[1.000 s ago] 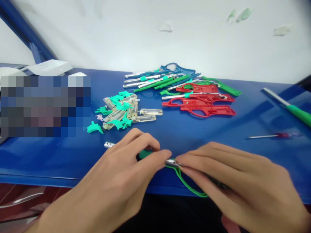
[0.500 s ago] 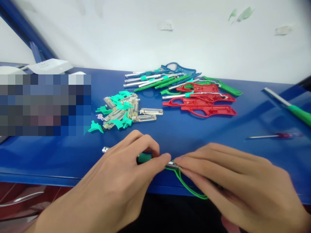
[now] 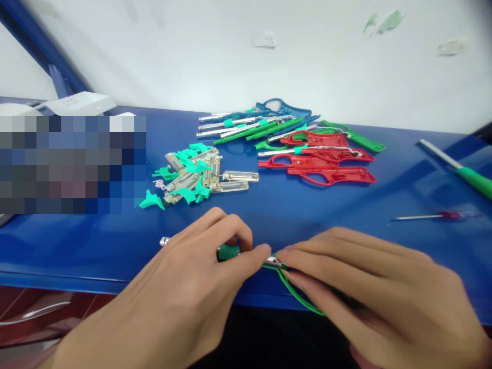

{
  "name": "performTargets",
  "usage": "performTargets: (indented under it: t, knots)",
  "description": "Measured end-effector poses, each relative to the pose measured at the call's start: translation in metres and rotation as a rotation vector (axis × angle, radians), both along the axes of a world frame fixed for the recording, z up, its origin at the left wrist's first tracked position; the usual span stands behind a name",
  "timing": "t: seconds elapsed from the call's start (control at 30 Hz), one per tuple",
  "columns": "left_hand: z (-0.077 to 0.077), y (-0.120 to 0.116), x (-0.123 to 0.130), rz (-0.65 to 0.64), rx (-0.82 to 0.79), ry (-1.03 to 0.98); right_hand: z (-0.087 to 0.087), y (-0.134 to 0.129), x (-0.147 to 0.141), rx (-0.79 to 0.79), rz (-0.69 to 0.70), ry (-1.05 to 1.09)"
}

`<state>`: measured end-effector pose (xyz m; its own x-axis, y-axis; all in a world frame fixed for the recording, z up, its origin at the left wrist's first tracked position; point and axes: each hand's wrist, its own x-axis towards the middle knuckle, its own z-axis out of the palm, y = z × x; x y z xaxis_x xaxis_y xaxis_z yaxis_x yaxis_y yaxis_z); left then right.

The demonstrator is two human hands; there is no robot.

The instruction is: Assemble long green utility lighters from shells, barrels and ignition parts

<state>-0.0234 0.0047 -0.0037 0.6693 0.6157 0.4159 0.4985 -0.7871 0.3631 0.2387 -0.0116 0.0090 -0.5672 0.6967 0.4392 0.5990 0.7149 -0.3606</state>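
Note:
Just above the table's front edge, my left hand (image 3: 192,279) is closed around the metal barrel (image 3: 164,241) of a long-nosed lighter, whose slotted tip pokes out at the left. A dark green piece (image 3: 229,251) shows between its thumb and fingers. My right hand (image 3: 376,287) pinches the other end of this lighter, its fingertips next to my left thumb. A green casing part (image 3: 302,298) with a curved loop hangs below the barrel, partly covered by my right hand. What lies inside the right fingers is hidden.
Clear lighter tanks (image 3: 230,186) and teal triggers (image 3: 151,200) are heaped beyond my left hand. Behind lie red casing halves (image 3: 330,176), green ones (image 3: 365,139) and a blue one (image 3: 292,109). At right are a screwdriver (image 3: 448,216) and a green lighter (image 3: 474,179).
The metal end between my hands sits slightly differently, with a bit more green showing at the right fingertips. Both hands keep nearly the same place and grip.

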Motion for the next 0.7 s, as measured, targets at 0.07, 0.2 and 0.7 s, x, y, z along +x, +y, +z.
performTargets:
  t: [0.07,0.2,0.7]
  knots:
    - [-0.0003,0.0001,0.0002,0.005,-0.002,0.005,0.0002,0.0003,-0.0007,0.008,-0.004,0.007]
    - [-0.0017,-0.0002,-0.0007,-0.002,0.008,0.0,0.0002,-0.0006,-0.0007,0.016,-0.009,-0.001]
    - [-0.0009,-0.0006,0.0,-0.022,-0.021,0.014,-0.0004,-0.0011,0.0021,0.003,-0.002,-0.063]
